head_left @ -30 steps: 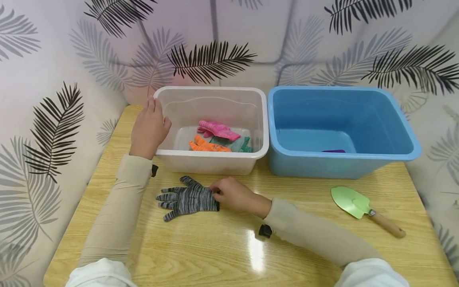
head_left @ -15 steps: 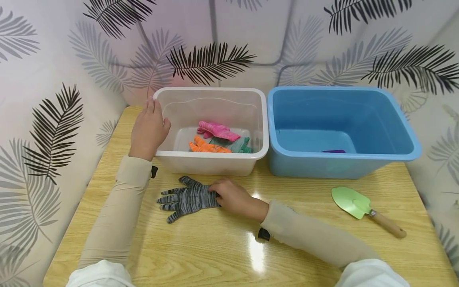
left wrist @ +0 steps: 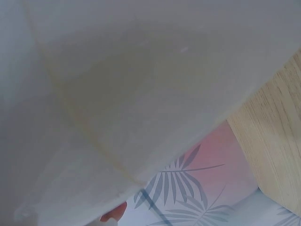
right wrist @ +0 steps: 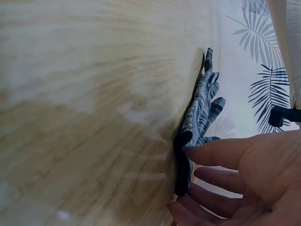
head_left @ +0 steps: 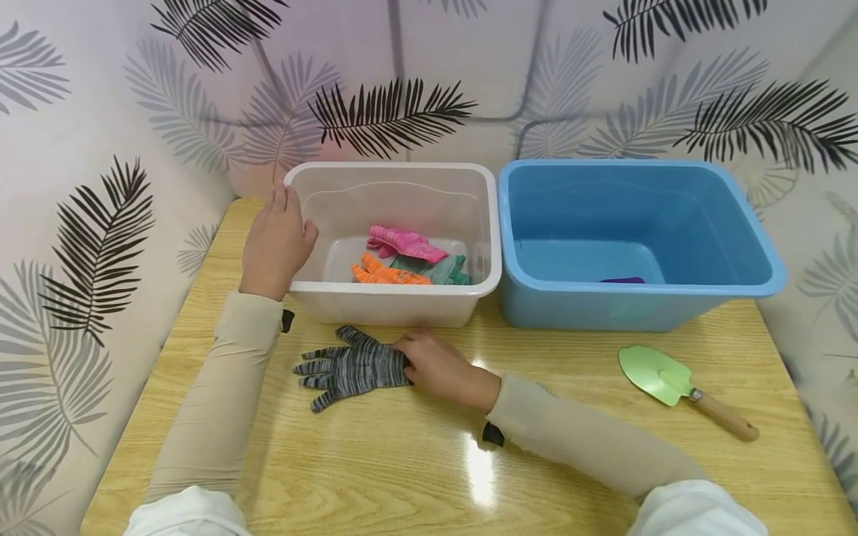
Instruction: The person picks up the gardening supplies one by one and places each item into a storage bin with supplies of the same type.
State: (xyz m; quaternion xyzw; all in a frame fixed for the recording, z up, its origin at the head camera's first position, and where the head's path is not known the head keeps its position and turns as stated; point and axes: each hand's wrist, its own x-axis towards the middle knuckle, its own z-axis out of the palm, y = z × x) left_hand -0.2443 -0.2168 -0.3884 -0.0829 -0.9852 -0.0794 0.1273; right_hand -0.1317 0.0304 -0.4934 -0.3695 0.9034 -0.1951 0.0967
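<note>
A grey-and-black knit glove (head_left: 362,366) lies on the table, its fingers pointing left. At its cuff is my right hand (head_left: 439,370), pinching the edge; the right wrist view shows the thumb and fingers (right wrist: 214,153) at the dark cuff of the glove (right wrist: 197,113). My left hand (head_left: 275,246) rests on the left rim of the white bin (head_left: 395,305), fingers fairly straight. That bin's pale wall (left wrist: 141,94) fills most of the left wrist view. Inside the bin lie pink (head_left: 407,244), orange (head_left: 389,272) and green gloves (head_left: 450,271).
A blue bin (head_left: 596,309) stands right of the white one, with a purple item (head_left: 623,281) partly hidden behind its front wall. A green trowel (head_left: 660,376) with a wooden handle lies at the right of the wooden table (head_left: 335,476). Patterned cloth hangs behind.
The grey glove has shifted and turned slightly, with my right hand at its cuff throughout. My left hand stays on the white bin's rim.
</note>
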